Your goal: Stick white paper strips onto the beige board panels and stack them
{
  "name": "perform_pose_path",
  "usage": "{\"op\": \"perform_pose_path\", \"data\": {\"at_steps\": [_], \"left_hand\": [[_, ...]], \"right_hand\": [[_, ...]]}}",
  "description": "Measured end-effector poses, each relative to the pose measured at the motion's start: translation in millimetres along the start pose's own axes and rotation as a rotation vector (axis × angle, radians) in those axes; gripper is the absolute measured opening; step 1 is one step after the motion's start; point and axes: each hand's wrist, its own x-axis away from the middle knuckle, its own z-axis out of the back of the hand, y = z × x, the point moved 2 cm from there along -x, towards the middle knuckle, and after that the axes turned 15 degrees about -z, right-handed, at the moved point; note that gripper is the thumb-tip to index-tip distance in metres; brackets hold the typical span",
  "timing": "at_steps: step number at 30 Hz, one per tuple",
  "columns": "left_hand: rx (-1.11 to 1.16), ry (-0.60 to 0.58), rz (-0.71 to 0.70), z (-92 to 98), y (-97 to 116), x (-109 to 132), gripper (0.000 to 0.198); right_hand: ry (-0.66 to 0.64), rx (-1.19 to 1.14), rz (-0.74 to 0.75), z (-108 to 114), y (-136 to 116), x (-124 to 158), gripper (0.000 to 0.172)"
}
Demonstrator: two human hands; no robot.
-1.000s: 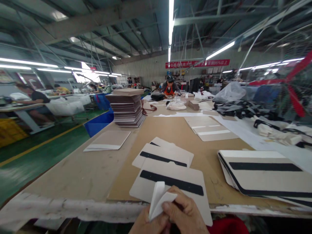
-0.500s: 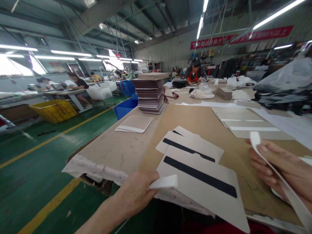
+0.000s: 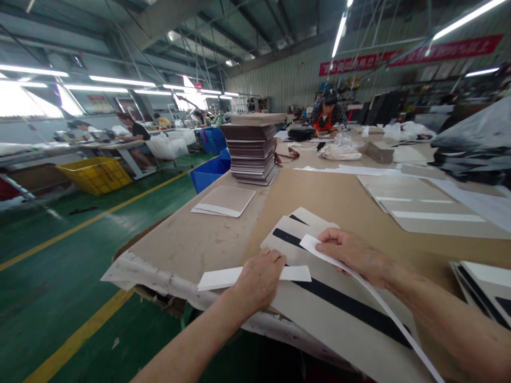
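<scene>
My left hand is closed on a short white strip that it holds flat over the table's near edge. My right hand pinches the end of a long white strip, which trails back toward me over a pale card panel with a black band. Two more such panels lie fanned out just beyond it on the brown table.
A tall stack of brown panels and a flat pair sit farther up the table, with grey panels to the right. A blue bin, a yellow crate and seated workers stand beyond the green aisle.
My right hand swung from the far right to the middle, carrying the long strip over the top panel. My left hand moved up onto the table edge with the short strip laid flat.
</scene>
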Motion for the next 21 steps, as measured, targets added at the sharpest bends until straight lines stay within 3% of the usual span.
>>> {"op": "perform_pose_path", "data": {"at_steps": [8, 17, 21], "left_hand": [[-0.006, 0.008, -0.024, -4.9, -6, -3, 0.028], [0.048, -0.003, 0.025, -6.3, -7, 0, 0.037], [0.058, 0.026, -0.021, -7.7, -8, 1, 0.038]], "right_hand": [[0.155, 0.381, 0.182, -24, -2, -55, 0.017], [0.155, 0.492, 0.218, -37, -1, -68, 0.014], [0.173, 0.519, 0.230, -38, 1, -70, 0.015]]}}
